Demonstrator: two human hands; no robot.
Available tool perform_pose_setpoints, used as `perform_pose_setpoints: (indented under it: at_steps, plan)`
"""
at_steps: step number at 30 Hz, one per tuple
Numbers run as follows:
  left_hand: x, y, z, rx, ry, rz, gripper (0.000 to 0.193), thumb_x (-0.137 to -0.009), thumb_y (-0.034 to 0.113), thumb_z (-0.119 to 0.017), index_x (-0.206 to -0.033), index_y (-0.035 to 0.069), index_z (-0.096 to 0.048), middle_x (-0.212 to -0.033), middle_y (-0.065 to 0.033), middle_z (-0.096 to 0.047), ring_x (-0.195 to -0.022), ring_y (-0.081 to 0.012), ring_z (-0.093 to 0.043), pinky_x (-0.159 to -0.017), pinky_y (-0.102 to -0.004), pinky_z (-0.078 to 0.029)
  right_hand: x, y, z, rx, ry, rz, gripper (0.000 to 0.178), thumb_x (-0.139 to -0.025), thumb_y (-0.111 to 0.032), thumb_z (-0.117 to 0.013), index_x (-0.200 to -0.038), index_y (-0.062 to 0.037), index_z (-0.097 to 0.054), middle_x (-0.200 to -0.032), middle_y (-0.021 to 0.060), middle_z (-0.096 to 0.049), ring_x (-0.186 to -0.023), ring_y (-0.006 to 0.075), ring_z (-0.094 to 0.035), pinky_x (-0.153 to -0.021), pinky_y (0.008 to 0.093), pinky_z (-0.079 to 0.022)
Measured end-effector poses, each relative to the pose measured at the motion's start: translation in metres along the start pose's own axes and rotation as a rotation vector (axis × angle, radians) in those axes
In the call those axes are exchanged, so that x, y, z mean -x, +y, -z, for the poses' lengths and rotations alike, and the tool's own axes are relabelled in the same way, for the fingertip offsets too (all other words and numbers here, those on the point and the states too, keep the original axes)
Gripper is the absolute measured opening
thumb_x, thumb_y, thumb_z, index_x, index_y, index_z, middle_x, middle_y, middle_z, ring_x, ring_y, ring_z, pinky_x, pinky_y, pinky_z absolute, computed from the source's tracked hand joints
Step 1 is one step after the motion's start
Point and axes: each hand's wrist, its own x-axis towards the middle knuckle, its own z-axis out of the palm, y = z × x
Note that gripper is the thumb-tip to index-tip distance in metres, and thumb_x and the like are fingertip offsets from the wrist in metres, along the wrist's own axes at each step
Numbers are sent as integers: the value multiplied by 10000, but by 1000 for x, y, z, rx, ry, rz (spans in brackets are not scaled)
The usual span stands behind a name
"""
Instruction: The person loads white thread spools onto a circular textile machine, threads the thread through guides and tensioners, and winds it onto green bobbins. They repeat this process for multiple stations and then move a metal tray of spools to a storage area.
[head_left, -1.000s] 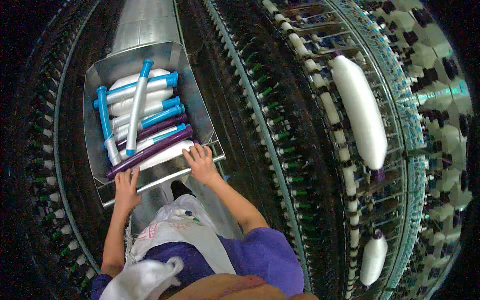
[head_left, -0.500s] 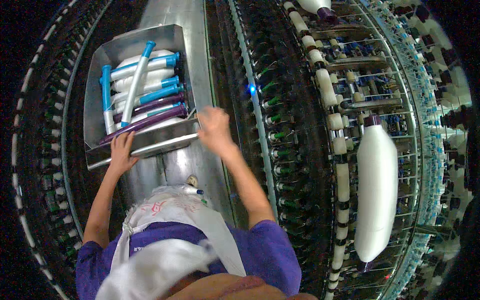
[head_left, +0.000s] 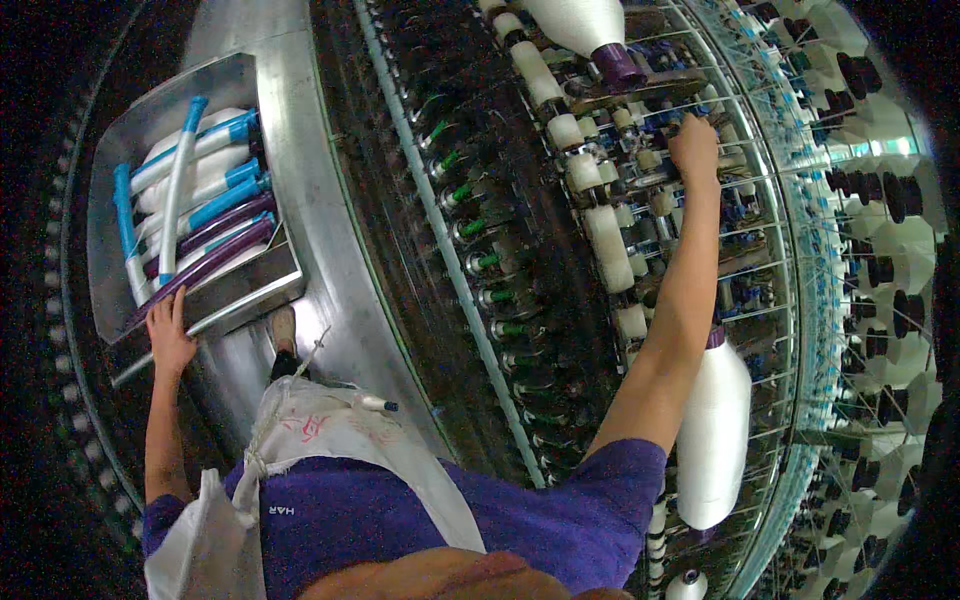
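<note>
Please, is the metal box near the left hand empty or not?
Not empty: inside the metal box lie blue tubes and purple tubes, some blue ones partly white.

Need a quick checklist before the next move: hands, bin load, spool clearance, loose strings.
1. Left hand at the metal bin's front edge: ok.
2. Right hand grip: cannot tell; its fingertips are too small and partly hidden among the machine parts.
3. Tubes laid neatly: not ok; one blue-and-white tube lies across the others.
4. Right forearm clear of the white spool: cannot tell; they overlap in view.
5. Apron string away from the rollers: ok.
</note>
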Motion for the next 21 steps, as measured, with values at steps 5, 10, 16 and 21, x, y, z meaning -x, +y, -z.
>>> perform_pose_setpoints:
  at_steps: [5, 10, 16, 21]
  plan:
    - [-16, -18, -10, -29, -51, 39, 961, -555, 41, -716, -1430, 131, -328, -1259, -136, -460, -1188, -335, -415, -1060, -478, -272, -27, 47, -24, 193, -249, -77, 148, -802, -121, -589, -884, -19, -655, -936, 198, -675, -891, 395, -656, -798, 468, -528]
    - [-32, -41, -26, -46, -126, 94, 1033, -548, 8, -732, -1458, 142, -262, -1295, -141, -435, -1245, -340, -384, -1081, -480, -253, -29, 75, -46, 115, -431, -357, 256, -828, -201, -613, -1022, -40, -655, -1053, 170, -661, -975, 379, -629, -823, 468, -512]
    - [-37, -88, -47, -72, -66, 7, 1058, -562, -45, -714, -1477, 123, -209, -1334, -159, -399, -1270, -350, -362, -1094, -470, -249, -21, 73, -50, 127, -413, -295, 391, -802, -357, -663, -1053, -59, -627, -1081, 179, -651, -1002, 364, -627, -839, 473, -512]
    - [-119, -46, -5, -317, -401, 0, 663, -749, 26, -669, -1359, 48, -410, -1239, -205, -525, -1119, -372, -522, -908, -437, -449, -32, 45, -32, 121, -442, -237, 447, -790, -425, -678, -1046, -60, -639, -1104, 178, -645, -1018, 368, -622, -832, 480, -511]
